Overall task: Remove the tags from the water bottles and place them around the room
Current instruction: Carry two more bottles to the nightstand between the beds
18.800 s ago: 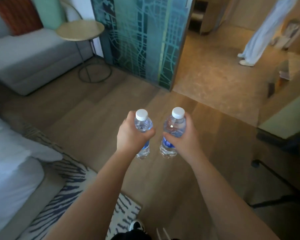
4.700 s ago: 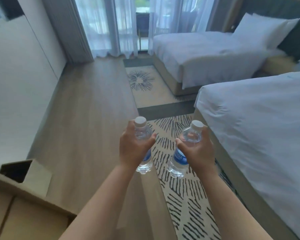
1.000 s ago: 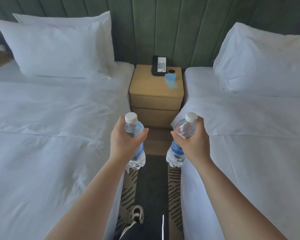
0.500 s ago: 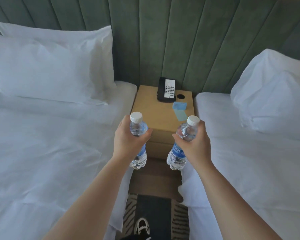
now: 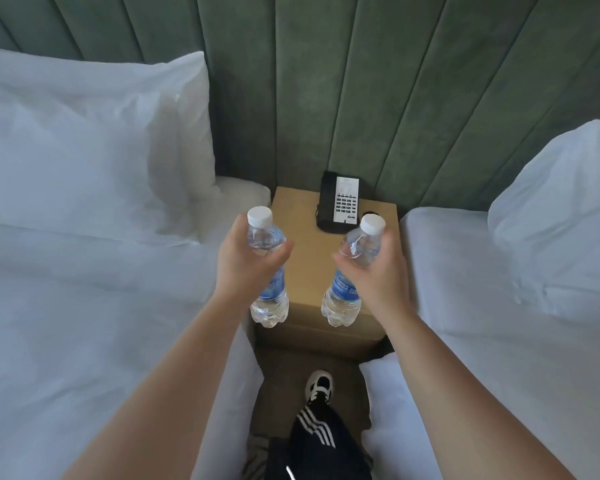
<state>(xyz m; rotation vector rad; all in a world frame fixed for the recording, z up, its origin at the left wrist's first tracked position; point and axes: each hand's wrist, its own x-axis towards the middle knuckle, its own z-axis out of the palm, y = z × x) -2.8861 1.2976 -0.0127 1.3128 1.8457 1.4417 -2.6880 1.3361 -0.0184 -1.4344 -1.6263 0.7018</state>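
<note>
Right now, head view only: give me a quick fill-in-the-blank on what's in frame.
1. Each hand, left hand and right hand, grips one water ____.
2. The caps on both bottles are ____ in colour.
3. At the back of the nightstand sits a black ____.
4. The nightstand stands between two ____.

Missing words: bottle; white; telephone; beds

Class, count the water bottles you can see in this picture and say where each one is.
2. One water bottle is held in the left hand, the other bottle in the right hand, both over the nightstand.
</note>
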